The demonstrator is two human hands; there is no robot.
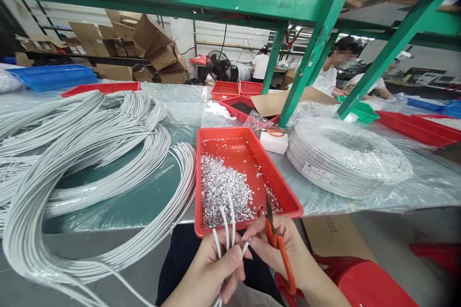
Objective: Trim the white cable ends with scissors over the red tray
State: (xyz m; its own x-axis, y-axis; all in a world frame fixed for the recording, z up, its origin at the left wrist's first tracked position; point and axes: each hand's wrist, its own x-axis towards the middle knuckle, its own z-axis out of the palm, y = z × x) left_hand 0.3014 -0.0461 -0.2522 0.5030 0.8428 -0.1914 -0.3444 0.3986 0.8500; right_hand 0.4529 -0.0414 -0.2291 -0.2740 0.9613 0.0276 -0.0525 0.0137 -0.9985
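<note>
Grasping several white cable ends [232, 220] in the grip of the left hand [218, 266], fanning three of them upward over the near rim of a red tray [248, 153]. Clasping orange-handled cutters [284, 256] in the grip of the right hand [279, 242], pointing the blades up, while touching another cable end with thumb and fingertip just beside the three. Facing a heap of silver scraps [223, 192] inside the tray, mostly on its left. Sitting at a plastic-covered table [115, 213], having white cable bundles [29, 230] draping over its edge at left, a wrapped cable coil [342, 168] lying at right, and a white box [273, 144] standing near the tray.
</note>
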